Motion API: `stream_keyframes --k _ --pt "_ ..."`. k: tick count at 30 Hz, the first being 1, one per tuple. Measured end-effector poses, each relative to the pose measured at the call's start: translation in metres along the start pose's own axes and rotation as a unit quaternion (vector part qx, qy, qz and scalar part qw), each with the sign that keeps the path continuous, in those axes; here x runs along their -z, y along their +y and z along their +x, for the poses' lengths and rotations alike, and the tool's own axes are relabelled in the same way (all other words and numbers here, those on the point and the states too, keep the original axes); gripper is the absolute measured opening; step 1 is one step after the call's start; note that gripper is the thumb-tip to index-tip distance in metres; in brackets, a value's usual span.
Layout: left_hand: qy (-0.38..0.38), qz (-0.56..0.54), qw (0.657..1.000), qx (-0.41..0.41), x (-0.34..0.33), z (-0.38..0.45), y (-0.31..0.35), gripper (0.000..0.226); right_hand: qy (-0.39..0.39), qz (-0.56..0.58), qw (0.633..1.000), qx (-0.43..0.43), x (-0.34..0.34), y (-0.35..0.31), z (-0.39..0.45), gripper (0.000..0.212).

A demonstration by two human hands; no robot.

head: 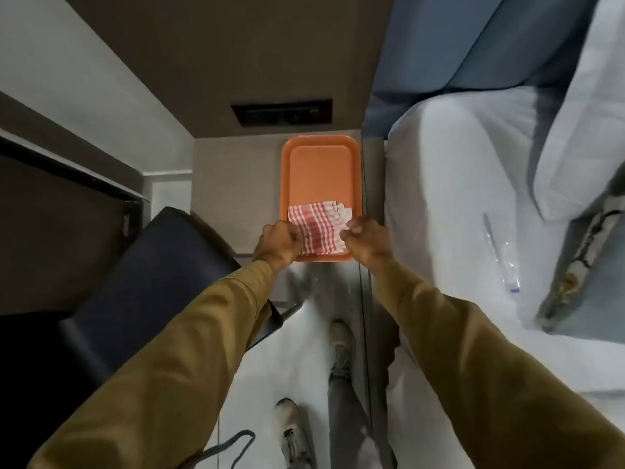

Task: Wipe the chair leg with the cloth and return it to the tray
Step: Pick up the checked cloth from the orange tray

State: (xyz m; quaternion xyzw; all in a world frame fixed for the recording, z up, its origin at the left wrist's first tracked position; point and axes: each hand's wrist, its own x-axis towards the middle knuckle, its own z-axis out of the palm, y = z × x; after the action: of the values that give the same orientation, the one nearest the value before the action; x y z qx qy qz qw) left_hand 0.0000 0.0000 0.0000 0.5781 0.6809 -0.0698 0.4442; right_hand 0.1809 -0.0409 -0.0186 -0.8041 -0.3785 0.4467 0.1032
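Note:
A red-and-white checked cloth (319,229) lies folded at the near end of an orange tray (321,170) on a small grey table. My left hand (278,247) grips the cloth's left edge with closed fingers. My right hand (363,239) pinches its right edge. A dark padded chair (162,286) stands left of the tray, below my left arm; its legs are hidden apart from a thin metal piece near the seat's corner.
A bed with white sheets (473,214) and a blue headboard fills the right side. A clear plastic wrapper (504,258) lies on it. A black socket panel (282,111) sits on the wall behind the tray. My feet stand on the pale floor (287,350).

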Motion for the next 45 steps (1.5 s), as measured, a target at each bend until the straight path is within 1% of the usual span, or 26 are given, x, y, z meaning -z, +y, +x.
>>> stream_keyframes --k 4,7,9,12,14,16,18,22,24,27,29,32,33,36,39,42,44,45 --pt "0.008 -0.026 0.999 0.040 -0.037 0.054 -0.017 0.028 -0.014 0.039 0.999 -0.028 -0.033 0.016 0.052 0.051" --pt "0.014 -0.049 0.997 0.052 -0.060 0.082 -0.025 0.032 -0.017 0.066 0.997 -0.029 -0.057 0.028 0.083 0.049" --pt "0.022 -0.073 0.995 0.071 -0.072 0.099 -0.030 0.043 -0.024 0.080 0.996 -0.035 -0.072 0.034 0.099 0.048" --pt "0.027 -0.113 0.989 0.092 -0.080 0.117 -0.032 0.056 0.005 0.084 0.995 -0.049 -0.086 0.035 0.115 0.057" --pt "0.037 -0.136 0.984 0.109 -0.084 0.127 -0.030 0.060 0.036 0.088 0.993 -0.069 -0.091 0.035 0.125 0.066" --pt "0.044 -0.146 0.980 0.130 -0.084 0.134 -0.028 0.060 0.047 0.109 0.988 -0.101 -0.093 0.035 0.133 0.069" --pt "0.037 -0.166 0.974 0.151 -0.084 0.137 -0.027 0.055 0.037 0.156 0.979 -0.124 -0.096 0.036 0.137 0.063" --pt "0.011 -0.242 0.957 0.159 -0.074 0.133 -0.025 0.036 0.013 0.245 0.960 -0.138 -0.093 0.035 0.135 0.031" --pt "0.010 -0.261 0.954 0.148 -0.063 0.122 -0.024 0.035 -0.015 0.272 0.953 -0.133 -0.087 0.032 0.122 0.029" --pt "0.013 -0.270 0.956 0.111 -0.041 0.097 -0.025 0.031 -0.060 0.375 0.919 -0.105 -0.071 0.025 0.092 0.038" --pt "0.024 -0.268 0.959 0.091 -0.023 0.074 -0.028 0.027 -0.102 0.418 0.899 -0.082 -0.060 0.020 0.065 0.041" --pt "0.038 -0.265 0.962 0.055 0.004 0.037 -0.038 0.024 -0.137 0.459 0.877 -0.043 -0.052 0.010 0.024 0.038" --pt "0.038 -0.262 0.963 0.043 0.013 0.023 -0.043 0.023 -0.138 0.475 0.868 -0.032 -0.052 0.006 0.009 0.037" --pt "0.018 -0.273 0.962 0.016 0.033 -0.020 -0.059 0.017 -0.136 0.518 0.844 0.002 -0.062 -0.003 -0.035 0.047" --pt "0.004 -0.278 0.961 -0.014 0.047 -0.067 -0.081 0.023 -0.121 0.525 0.841 0.036 -0.077 -0.007 -0.090 0.053" --pt "-0.006 -0.278 0.960 -0.043 0.054 -0.110 -0.101 0.026 -0.107 0.530 0.840 0.047 -0.091 -0.005 -0.140 0.056" --pt "-0.009 -0.288 0.956 -0.056 0.057 -0.139 -0.112 0.029 -0.106 0.542 0.832 0.048 -0.098 -0.001 -0.173 0.054" --pt "-0.009 -0.295 0.953 -0.063 0.059 -0.151 -0.115 0.030 -0.106 0.548 0.829 0.047 -0.101 0.000 -0.186 0.049"
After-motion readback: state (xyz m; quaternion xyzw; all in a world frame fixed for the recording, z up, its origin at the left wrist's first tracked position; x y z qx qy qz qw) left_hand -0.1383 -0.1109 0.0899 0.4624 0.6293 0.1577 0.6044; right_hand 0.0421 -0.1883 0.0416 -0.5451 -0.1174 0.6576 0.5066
